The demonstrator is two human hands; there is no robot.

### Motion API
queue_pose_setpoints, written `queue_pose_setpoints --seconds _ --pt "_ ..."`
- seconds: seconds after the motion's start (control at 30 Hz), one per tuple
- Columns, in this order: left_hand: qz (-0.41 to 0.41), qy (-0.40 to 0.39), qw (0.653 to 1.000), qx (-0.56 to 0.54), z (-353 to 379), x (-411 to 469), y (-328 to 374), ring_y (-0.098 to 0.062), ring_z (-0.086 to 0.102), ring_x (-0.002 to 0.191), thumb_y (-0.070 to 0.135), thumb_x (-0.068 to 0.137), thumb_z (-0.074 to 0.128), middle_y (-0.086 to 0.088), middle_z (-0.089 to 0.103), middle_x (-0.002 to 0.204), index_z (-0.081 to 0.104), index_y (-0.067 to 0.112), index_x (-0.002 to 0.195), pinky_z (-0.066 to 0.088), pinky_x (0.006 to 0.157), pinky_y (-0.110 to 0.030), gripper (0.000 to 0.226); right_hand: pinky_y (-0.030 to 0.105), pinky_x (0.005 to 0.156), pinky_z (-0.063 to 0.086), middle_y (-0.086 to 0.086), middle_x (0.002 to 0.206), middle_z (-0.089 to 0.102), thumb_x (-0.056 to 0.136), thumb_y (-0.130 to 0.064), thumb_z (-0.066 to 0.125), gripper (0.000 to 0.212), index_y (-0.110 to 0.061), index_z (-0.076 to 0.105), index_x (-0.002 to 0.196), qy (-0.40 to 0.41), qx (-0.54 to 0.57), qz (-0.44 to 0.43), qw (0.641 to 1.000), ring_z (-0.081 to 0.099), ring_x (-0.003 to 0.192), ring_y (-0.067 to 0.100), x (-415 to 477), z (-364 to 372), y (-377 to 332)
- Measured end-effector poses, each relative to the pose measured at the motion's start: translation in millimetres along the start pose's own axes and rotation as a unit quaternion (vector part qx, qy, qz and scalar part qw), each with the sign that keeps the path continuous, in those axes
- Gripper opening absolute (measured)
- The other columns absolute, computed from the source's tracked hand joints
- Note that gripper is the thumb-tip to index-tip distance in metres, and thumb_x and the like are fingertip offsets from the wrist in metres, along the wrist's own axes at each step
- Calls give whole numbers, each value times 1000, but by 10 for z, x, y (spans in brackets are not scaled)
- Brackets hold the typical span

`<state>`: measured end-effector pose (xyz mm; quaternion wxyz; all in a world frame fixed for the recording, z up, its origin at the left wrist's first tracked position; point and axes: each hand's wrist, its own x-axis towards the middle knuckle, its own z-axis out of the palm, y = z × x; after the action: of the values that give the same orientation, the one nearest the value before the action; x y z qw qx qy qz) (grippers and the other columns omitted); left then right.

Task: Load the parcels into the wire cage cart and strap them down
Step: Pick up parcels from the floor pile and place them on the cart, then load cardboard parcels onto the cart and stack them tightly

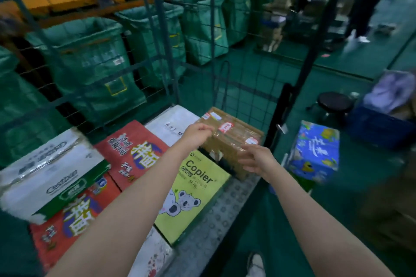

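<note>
Your wire cage cart (155, 29) fills the left and centre of the frame, its grey studded metal floor (216, 213) bare at lower centre. The brown tape-wrapped cardboard parcel (234, 139) sits at the cart's far right corner, beside a yellow-green copier paper box (193, 191), red printed boxes (132, 153), a white box (173, 126) and a white-and-green carton (49, 177). Your left hand (198, 135) curls its fingers over the parcel's upper left edge. Your right hand (256, 159) has loosely spread fingers at its near corner; contact is too blurred to tell. Green fabric bins (90, 60) line the upper left behind the mesh. On the green floor (337, 209) at right stand a blue printed box (315, 153) and a black round stool (335, 101).
</note>
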<state>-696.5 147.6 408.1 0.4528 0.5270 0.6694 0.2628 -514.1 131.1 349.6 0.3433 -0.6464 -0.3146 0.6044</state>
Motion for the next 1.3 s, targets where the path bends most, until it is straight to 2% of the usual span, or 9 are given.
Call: queue_pose_setpoints --seconds 0.17,0.33,0.47,0.57,0.7,0.83,0.93,1.13,1.3 --pt "32 -82 995 36 616 -68 244 -14 51 89 15 96 46 5 56 94 61 24 100 39 64 -23 19 29 64 47 4 86 64 97 -15 45 15 -15 59 99 85 71 22 994 58 70 17 -234 -573 254" --pt "76 -153 983 66 1352 -191 561 -9 44 60 12 94 48 2 55 77 62 22 92 33 49 -20 18 26 60 44 0 78 61 96 -15 46 14 -15 57 105 145 120 19 982 57 67 15 -505 -1263 416" --pt "113 -201 969 85 2059 -411 868 -7 44 61 12 93 48 3 54 78 61 22 94 32 38 -10 17 27 60 43 1 79 59 97 -16 45 13 -15 56 104 190 156 21 969 55 67 16 -773 -1864 585" --pt "121 -246 957 99 2652 -642 1065 -7 44 59 13 91 49 4 52 73 60 26 83 32 44 -17 19 28 62 43 0 78 59 96 -18 47 12 -16 56 103 230 173 31 957 54 66 16 -1006 -2393 788" --pt "128 -306 937 111 3444 -960 1263 -7 43 58 10 90 49 3 51 72 58 26 77 31 36 -12 23 29 66 46 2 84 62 96 -19 48 17 -14 58 109 289 193 52 936 58 70 16 -1342 -3138 1081" --pt "132 -351 919 125 4141 -1247 1463 -10 50 74 11 90 47 5 58 89 57 29 76 32 52 -19 25 35 81 48 8 109 64 98 -17 43 27 -11 58 120 327 219 59 917 60 90 22 -1620 -3801 1359" --pt "145 -387 900 138 4629 -1432 1607 -12 54 87 14 91 47 5 60 99 59 31 77 36 60 -22 25 37 88 47 8 109 63 99 -17 42 28 -10 57 121 352 237 64 903 59 94 23 -1844 -4214 1515" --pt "163 -457 855 183 5530 -1901 1785 -13 56 93 15 93 45 5 61 103 62 26 93 38 62 -22 20 36 81 47 5 104 62 98 -15 43 29 -10 57 123 413 280 94 862 60 94 23 -2238 -4919 1906" --pt "171 -516 809 222 6132 -2168 1846 -13 53 89 15 95 43 5 60 102 61 24 98 38 60 -22 21 35 75 48 3 97 64 96 -18 47 28 -11 58 121 458 324 121 819 61 87 21 -2396 -5313 2245"
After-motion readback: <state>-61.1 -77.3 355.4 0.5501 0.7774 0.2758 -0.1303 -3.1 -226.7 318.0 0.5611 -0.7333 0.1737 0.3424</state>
